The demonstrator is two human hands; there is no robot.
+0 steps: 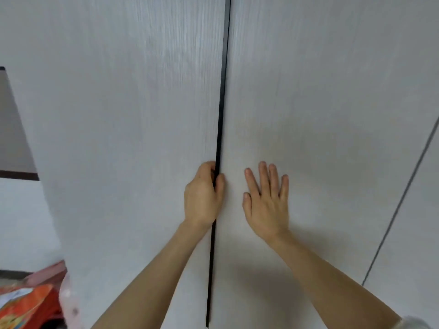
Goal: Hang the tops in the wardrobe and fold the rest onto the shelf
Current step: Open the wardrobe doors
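The likeliest slip was at the dark gap (219, 129) between the 2 wardrobe doors: the left hand (203, 193) had its fingertips hooked into that narrow slot, and if the right-hand door (332, 103) shifted while the fingers were inside, they could be pinched — or the grip could simply slide off the thin edge of the left-hand door (130, 115).

The left hand was curled, fingers tucked round the door edge at the centre of the frame, thumb lying across the gap. The right hand (267, 198) was spread flat, all fingers straight, palm pressed against the right-hand door just beside the gap, holding nothing.

The wardrobe filled most of the frame, both doors appearing shut. No tops showed on it; only an orange bag (26, 302) and some pink cloth (47, 273) sat at the lower left, blurred.
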